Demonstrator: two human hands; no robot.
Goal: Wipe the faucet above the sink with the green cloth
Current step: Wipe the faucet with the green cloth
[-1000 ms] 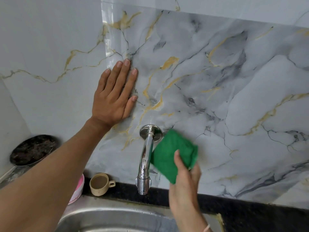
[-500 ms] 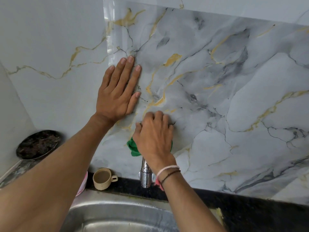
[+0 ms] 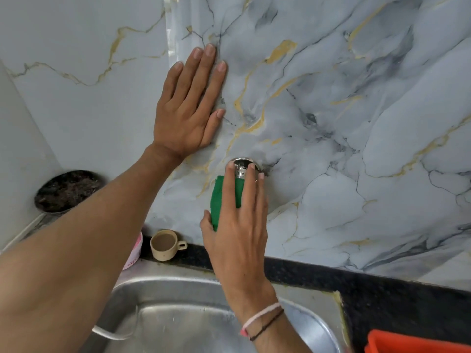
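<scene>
The chrome faucet (image 3: 241, 167) sticks out of the marble wall above the steel sink (image 3: 163, 317); only its round wall flange and upper stem show. My right hand (image 3: 238, 230) lies over the spout and presses the green cloth (image 3: 221, 197) around it, fingers stretched up to the flange. The rest of the spout is hidden under the hand and cloth. My left hand (image 3: 190, 105) rests flat on the wall, up and left of the faucet, fingers spread, holding nothing.
A small beige cup (image 3: 165, 244) stands on the black counter ledge left of the faucet, beside a pink-and-white tub (image 3: 133, 250). A dark round pan (image 3: 67, 191) leans at far left. An orange container (image 3: 418, 343) sits at bottom right.
My right hand with the cloth went from beside the spout to its top at the wall, then slid down along it. The flange is uncovered again. The left hand stayed on the wall.
</scene>
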